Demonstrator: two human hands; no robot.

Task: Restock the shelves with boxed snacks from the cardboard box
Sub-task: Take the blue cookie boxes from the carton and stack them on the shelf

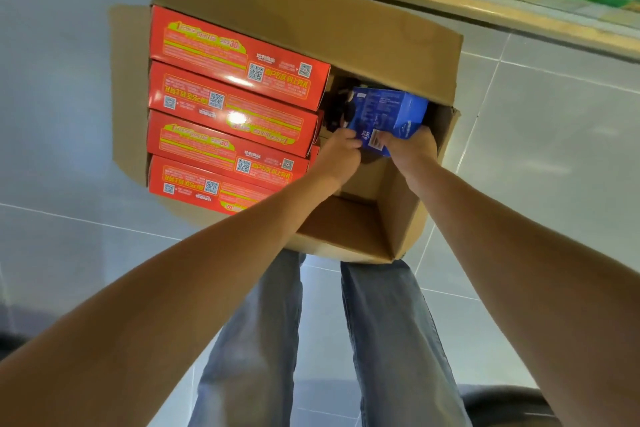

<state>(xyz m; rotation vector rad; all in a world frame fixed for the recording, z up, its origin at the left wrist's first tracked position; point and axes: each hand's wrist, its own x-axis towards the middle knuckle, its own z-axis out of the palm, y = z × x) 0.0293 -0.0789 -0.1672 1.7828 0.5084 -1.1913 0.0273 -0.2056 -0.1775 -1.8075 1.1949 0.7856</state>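
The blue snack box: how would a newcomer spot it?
Find the open cardboard box on the floor. Four red boxes fill its left side; the blue snack box is at its right, held by the left hand and right hand. Unlike them, it's blue.

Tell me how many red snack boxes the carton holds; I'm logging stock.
4, packed side by side in the cardboard box's left part: the farthest red box, second red box, third red box, nearest red box. Others may be hidden underneath.
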